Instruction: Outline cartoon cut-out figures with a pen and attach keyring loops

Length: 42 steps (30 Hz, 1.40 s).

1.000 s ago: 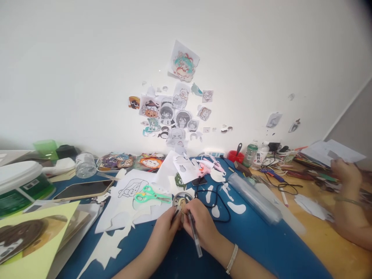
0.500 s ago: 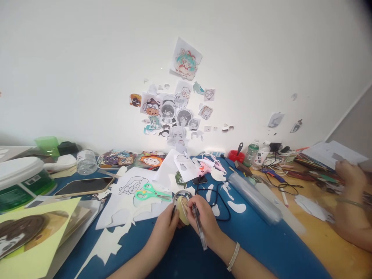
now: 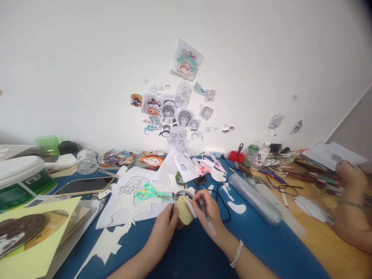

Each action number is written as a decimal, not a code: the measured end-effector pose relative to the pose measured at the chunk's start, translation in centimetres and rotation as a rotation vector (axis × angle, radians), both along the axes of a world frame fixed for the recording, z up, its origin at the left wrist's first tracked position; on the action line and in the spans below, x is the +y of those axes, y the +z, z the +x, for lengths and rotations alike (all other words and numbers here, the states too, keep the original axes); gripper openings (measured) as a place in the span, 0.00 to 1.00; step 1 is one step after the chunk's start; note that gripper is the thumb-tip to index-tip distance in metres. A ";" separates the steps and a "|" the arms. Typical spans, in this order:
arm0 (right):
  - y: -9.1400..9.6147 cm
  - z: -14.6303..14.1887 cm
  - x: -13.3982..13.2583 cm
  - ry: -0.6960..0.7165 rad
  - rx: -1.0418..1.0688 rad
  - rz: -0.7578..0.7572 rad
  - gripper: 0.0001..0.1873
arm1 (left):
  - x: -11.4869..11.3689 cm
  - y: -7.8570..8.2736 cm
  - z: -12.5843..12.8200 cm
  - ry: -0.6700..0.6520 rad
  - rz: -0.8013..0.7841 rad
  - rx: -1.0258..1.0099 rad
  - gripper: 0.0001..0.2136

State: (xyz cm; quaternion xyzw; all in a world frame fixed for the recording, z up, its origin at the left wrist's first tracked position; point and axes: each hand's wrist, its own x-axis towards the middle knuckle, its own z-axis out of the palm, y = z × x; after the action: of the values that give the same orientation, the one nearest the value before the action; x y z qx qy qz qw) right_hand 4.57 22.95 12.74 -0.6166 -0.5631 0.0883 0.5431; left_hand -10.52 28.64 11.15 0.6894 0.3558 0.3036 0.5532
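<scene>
Near the table's front, my left hand (image 3: 166, 223) is closed on a pale yellow cut-out piece (image 3: 185, 212), which looks like foam or card. A thin dark object also shows by my left thumb; its kind is unclear. My right hand (image 3: 208, 212) is wrapped round a clear-barrelled pen (image 3: 205, 212), its fingertips at the white right edge of the yellow piece. Just behind the piece lies a round clear ring (image 3: 183, 193), perhaps a tape roll, partly covered. Green scissors (image 3: 151, 193) rest on white paper (image 3: 116, 205) left of my hands.
A phone (image 3: 84, 186) and a white-green bucket (image 3: 21, 182) stand left. White scraps (image 3: 236, 207), a black cable and a clear plastic roll (image 3: 255, 197) lie right. Another person's hand (image 3: 350, 176) holds papers (image 3: 334, 155) at far right. Drawings cover part of the wall.
My right hand has moved slightly right and up with the pen. The yellow piece has turned, showing more of its plain face.
</scene>
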 end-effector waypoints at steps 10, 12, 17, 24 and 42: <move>0.5 0.8 0.1 0.016 0.182 -0.062 0.04 | 0.2 -0.4 0.1 0.009 0.006 0.016 0.15; 0.4 1.1 0.3 0.028 0.227 -0.067 0.05 | 0.2 -0.3 0.1 0.017 0.004 0.016 0.15; 0.3 2.1 0.9 0.080 0.356 -0.073 0.09 | 0.1 0.0 -0.1 0.028 -0.003 0.002 0.15; 2.2 2.8 -0.2 0.216 0.478 -0.123 0.11 | 0.2 0.6 0.0 -0.046 -0.109 -0.082 0.12; 0.6 2.8 0.3 0.195 0.129 0.023 0.04 | 1.2 1.0 -0.5 0.183 -0.115 -0.247 0.16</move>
State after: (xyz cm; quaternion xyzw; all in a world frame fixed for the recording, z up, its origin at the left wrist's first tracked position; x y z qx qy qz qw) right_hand 7.34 23.30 13.33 -0.5458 -0.5851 0.1738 0.5741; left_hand -11.02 29.79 12.13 0.5787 0.3633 0.4142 0.6013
